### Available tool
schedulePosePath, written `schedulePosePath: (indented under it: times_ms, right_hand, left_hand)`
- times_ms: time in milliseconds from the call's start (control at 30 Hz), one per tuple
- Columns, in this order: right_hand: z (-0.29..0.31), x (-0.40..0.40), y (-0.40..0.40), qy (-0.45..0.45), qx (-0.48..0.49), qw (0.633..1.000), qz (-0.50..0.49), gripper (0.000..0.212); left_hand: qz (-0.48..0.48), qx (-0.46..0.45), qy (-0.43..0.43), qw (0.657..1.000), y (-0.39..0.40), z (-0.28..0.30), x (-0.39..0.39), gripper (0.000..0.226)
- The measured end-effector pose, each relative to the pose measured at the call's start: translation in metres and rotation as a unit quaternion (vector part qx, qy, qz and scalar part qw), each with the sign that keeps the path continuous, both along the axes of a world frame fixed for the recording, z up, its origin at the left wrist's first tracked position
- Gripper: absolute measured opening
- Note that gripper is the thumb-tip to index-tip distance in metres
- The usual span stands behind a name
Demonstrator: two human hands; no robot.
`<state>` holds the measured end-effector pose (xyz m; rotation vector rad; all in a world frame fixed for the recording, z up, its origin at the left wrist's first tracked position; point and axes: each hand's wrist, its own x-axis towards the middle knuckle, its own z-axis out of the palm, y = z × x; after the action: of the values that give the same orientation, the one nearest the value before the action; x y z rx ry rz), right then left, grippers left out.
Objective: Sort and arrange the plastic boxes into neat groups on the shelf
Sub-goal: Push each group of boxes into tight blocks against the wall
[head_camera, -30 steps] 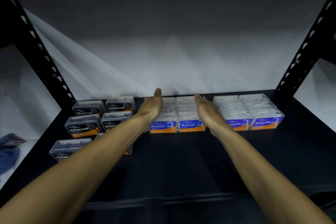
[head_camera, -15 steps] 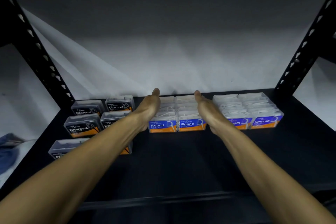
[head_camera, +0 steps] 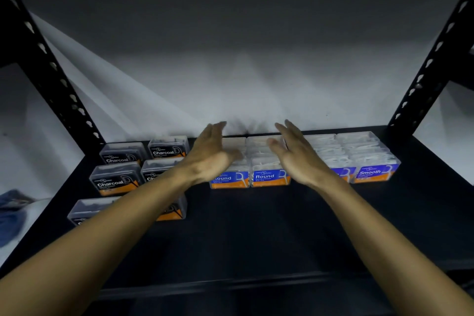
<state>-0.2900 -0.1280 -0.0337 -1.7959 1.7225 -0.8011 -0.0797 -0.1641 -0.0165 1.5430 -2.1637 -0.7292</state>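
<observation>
On the black shelf (head_camera: 256, 233) stand three groups of clear plastic floss boxes. Several black "Charcoal" boxes (head_camera: 116, 179) sit at the left, one partly hidden under my left forearm. Two rows of blue "Round" boxes (head_camera: 269, 177) stand in the middle, and blue "Smooth" boxes (head_camera: 374, 172) at the right. My left hand (head_camera: 210, 156) hovers open above the left side of the Round rows, fingers apart, holding nothing. My right hand (head_camera: 297, 154) is open above their right side, covering part of a Smooth box.
Black perforated uprights rise at the left (head_camera: 51, 77) and right (head_camera: 431, 67) of the shelf. A white wall (head_camera: 243, 72) closes the back. A blue cloth (head_camera: 12, 213) lies blurred beyond the left edge. The shelf's front half holds nothing.
Both hands were pressed flat against the two sides of the Round rows; now they have lifted off and spread their fingers above the boxes. The boxes have not moved.
</observation>
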Motion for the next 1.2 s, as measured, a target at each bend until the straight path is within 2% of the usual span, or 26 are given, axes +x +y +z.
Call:
schedulePosePath:
  times_ms: [67, 133, 267, 433, 800, 1200]
  right_hand:
    - [-0.003, -0.003, 0.003, 0.078, -0.009, 0.995, 0.063, 0.066]
    - [-0.009, -0.002, 0.002, 0.163, -0.008, 0.982, 0.099, 0.075]
    - [-0.018, 0.004, -0.003, 0.284, -0.021, 0.952, 0.117, 0.085]
    - [-0.025, 0.006, -0.005, 0.334, -0.034, 0.934, 0.119, 0.086]
    - [-0.023, 0.006, -0.004, 0.358, -0.03, 0.924, 0.129, 0.089]
    - [-0.021, 0.005, -0.003, 0.363, -0.04, 0.92, 0.142, 0.087]
  left_hand:
    - [-0.077, -0.02, -0.135, 0.988, 0.0, -0.002, 0.006, 0.101]
    - [-0.121, -0.043, -0.25, 0.96, 0.0, -0.007, 0.006, 0.107]
    - [-0.129, -0.056, -0.342, 0.929, 0.001, -0.019, 0.001, 0.106]
    - [-0.118, -0.021, -0.344, 0.931, -0.001, -0.019, 0.001, 0.103]
    - [-0.117, -0.02, -0.34, 0.933, 0.001, -0.024, -0.002, 0.101]
    - [-0.126, -0.004, -0.291, 0.948, 0.002, -0.025, -0.004, 0.1]
